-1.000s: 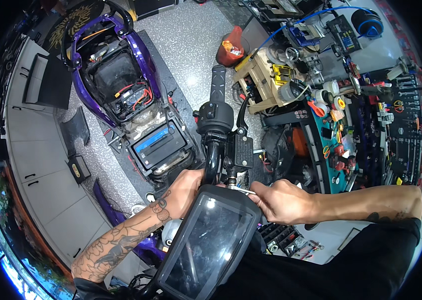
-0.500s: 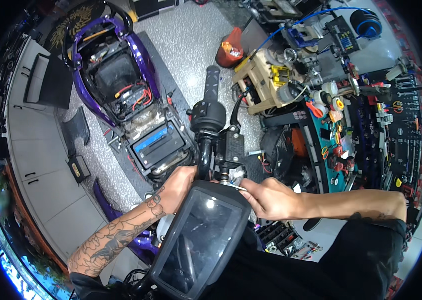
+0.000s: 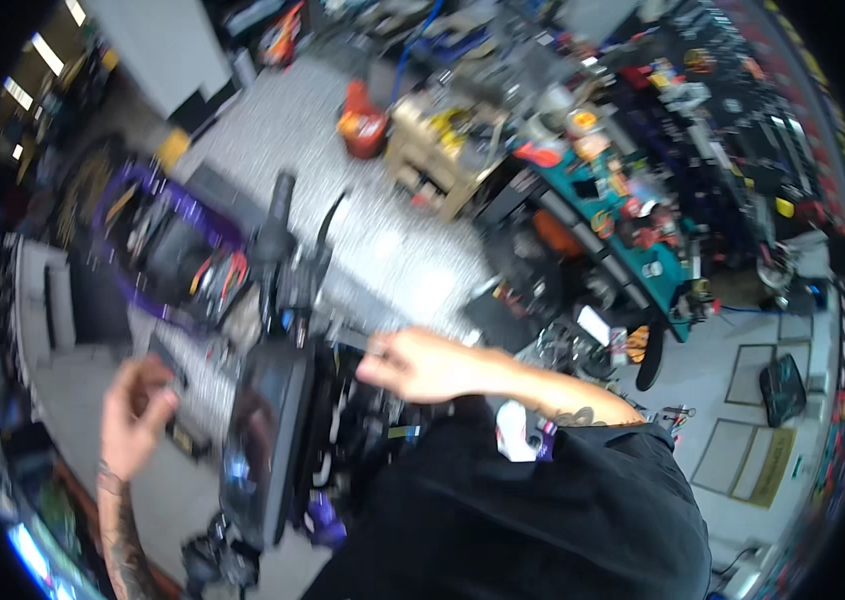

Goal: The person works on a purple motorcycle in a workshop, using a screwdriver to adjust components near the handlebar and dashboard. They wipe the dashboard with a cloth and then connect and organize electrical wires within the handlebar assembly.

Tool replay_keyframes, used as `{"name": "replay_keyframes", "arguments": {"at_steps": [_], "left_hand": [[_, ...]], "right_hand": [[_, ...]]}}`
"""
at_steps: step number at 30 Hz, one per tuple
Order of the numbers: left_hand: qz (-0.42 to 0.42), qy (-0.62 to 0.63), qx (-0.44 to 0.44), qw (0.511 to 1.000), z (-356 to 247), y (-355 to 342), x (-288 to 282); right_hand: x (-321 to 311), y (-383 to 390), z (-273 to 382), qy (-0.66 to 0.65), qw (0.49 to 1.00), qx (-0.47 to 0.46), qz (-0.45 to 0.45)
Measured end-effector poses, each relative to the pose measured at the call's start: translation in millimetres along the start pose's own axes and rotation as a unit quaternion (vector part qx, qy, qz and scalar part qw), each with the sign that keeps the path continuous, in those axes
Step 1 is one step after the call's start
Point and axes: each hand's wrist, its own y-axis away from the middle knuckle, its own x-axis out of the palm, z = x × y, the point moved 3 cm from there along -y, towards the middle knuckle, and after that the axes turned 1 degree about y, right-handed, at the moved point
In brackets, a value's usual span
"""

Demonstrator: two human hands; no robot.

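My right hand [image 3: 401,365] is closed on a silver metal tool [image 3: 351,337], apparently a wrench, right of the black handlebar [image 3: 273,270]. My left hand [image 3: 138,410] is lifted left of the dark display [image 3: 263,430], its curled fingers smeared by motion; whether it holds anything I cannot tell. A brake lever [image 3: 331,215] with its reservoir sits beside the grip. Behind the bar is a purple scooter body [image 3: 168,190] with loose red wires in it.
A teal-topped bench [image 3: 668,290] crowded with tools runs along the right. A red bin [image 3: 361,128] stands by a wooden stand [image 3: 413,160]. Pale cabinets [image 3: 43,310] line the left, above a glowing tank [image 3: 28,550].
My view has swung round and blurred. Both hands have come away from the handlebar stem: the left out to the left, the right off the fitting with the silver tool.
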Motion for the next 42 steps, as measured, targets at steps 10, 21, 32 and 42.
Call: {"name": "replay_keyframes", "arguments": {"at_steps": [10,21,32,42], "left_hand": [[-0.014,0.123,0.102,0.987,-104,241,111],[0.092,0.173,-0.205,0.959,162,160,426],[-0.072,-0.094,0.126,0.985,235,87,537],[-0.156,-0.079,-0.354,0.919,306,97,570]], "right_hand": [[146,1,-253,-0.302,0.914,0.17,-0.212],[232,30,-336,-0.041,0.968,0.109,-0.221],[151,116,-304,-0.287,0.906,0.104,-0.293],[-181,206,-730,-0.29,0.683,0.261,-0.617]]}}
